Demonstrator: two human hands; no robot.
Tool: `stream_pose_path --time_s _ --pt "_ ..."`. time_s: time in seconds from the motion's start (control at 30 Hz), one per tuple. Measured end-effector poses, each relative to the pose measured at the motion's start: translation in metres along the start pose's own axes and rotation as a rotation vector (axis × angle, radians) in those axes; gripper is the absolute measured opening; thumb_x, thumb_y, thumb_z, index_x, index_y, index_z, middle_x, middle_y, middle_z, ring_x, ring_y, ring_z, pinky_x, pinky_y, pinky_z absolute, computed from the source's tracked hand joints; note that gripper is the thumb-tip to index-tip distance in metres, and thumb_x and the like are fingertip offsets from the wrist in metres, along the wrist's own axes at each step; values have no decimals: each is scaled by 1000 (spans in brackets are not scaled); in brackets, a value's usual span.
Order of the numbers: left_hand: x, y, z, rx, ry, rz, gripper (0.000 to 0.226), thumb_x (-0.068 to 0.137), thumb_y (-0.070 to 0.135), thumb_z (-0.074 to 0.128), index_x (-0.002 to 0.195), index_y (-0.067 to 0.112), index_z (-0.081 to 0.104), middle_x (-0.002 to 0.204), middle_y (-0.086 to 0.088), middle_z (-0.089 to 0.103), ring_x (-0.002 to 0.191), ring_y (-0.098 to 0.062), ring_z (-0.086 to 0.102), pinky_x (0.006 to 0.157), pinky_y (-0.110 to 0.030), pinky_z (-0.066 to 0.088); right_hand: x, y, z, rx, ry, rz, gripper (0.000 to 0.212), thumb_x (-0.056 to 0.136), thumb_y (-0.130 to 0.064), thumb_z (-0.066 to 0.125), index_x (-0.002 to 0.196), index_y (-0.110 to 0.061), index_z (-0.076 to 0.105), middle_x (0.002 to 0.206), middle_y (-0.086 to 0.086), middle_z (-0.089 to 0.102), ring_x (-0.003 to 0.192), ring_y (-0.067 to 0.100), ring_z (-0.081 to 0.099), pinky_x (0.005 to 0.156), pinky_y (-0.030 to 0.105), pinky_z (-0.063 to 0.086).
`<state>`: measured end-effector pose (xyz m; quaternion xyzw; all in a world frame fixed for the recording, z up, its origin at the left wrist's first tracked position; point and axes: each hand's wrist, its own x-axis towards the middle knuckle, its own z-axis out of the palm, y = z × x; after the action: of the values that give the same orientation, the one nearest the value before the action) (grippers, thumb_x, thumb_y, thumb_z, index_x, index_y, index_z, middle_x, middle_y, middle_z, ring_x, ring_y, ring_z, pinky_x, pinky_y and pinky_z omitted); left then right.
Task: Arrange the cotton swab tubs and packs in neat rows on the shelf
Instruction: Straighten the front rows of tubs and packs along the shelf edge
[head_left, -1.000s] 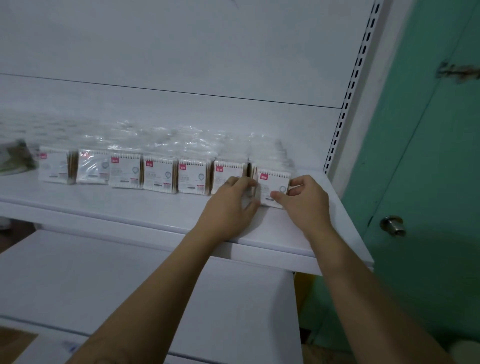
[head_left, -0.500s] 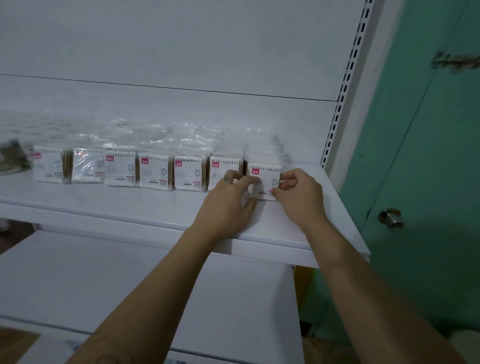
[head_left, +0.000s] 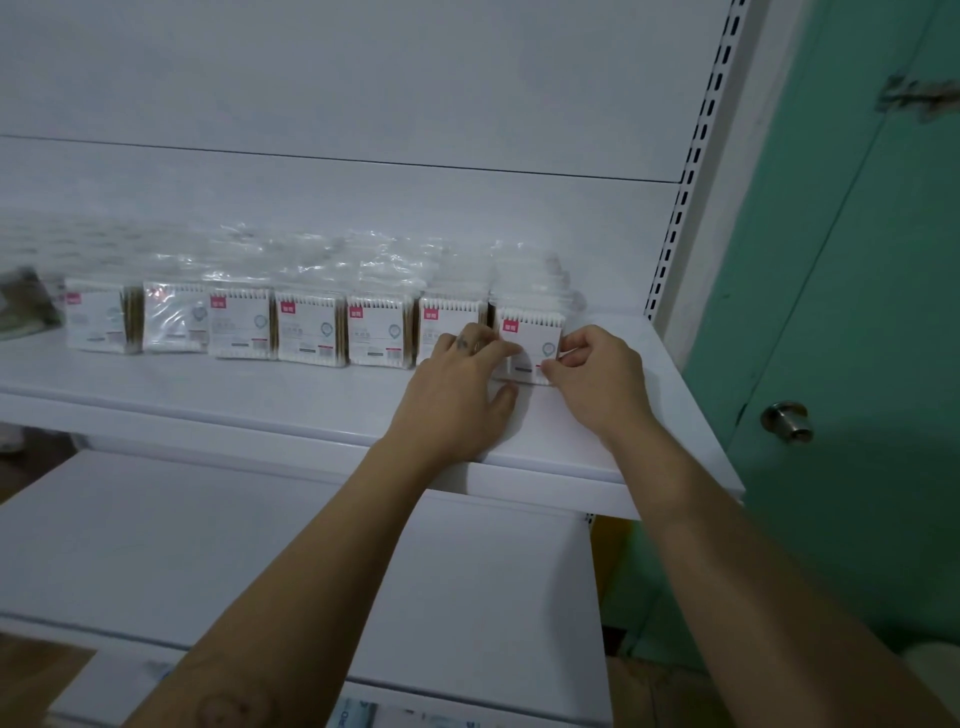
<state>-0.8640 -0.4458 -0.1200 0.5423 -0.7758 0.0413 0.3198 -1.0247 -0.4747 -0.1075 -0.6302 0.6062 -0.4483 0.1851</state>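
Several clear packs of cotton swabs with white labels and red tags stand in a row along the white shelf. The rightmost pack stands at the row's right end. My left hand holds its left edge, fingers across the front, thumb low on the shelf. My right hand pinches its right lower corner. More packs stand behind the front row, blurred. The neighbouring pack sits partly behind my left fingers.
A slotted white upright bounds the shelf on the right. Beyond it is a green door with a metal knob. A dark packet lies at the far left. A lower white shelf juts out below.
Both hands have pushed the rightmost pack back toward the row, so its front now sits nearer in line with the others. The view shifted slightly.
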Motion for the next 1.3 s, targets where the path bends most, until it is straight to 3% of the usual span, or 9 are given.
stream_pose_path --time_s 0.33,0.5,0.7,1.03,1.3 --pt "-5 1 1 -13 43 -29 36 91 27 57 127 23 58 129 -2 50 116 -21 45 91 -35 45 -7 -3 -1 41 4 38 28 84 -26 74 106 -13 63 94 -2 64 87 16 60 68 24 42" --pt "-9 4 -9 -56 112 -53 32 88 23 63 120 17 61 122 -4 55 112 -24 50 92 -37 46 -11 -11 -7 -62 161 -112 44 85 -28 71 124 -13 56 123 4 57 110 20 55 88 30 45" --pt "-27 -17 -39 5 105 -130 38 90 28 62 127 23 56 131 -2 52 120 -23 46 100 -39 41 -26 -31 -5 -235 356 -312 56 80 -27 75 128 -10 52 140 12 42 130 28 36 109 40 29" --pt "-68 -107 -105 44 155 -308 43 91 28 64 132 23 53 138 -2 49 127 -22 42 103 -36 39 -54 -96 67 -279 165 -494 60 80 -33 74 134 -19 52 147 7 37 136 26 29 113 42 24" --pt "-95 -212 -173 118 166 -350 41 88 21 68 127 20 55 132 -6 53 122 -29 45 99 -43 43 -73 -169 167 -370 5 -624 59 81 -36 74 134 -21 54 144 7 41 133 24 27 115 41 15"
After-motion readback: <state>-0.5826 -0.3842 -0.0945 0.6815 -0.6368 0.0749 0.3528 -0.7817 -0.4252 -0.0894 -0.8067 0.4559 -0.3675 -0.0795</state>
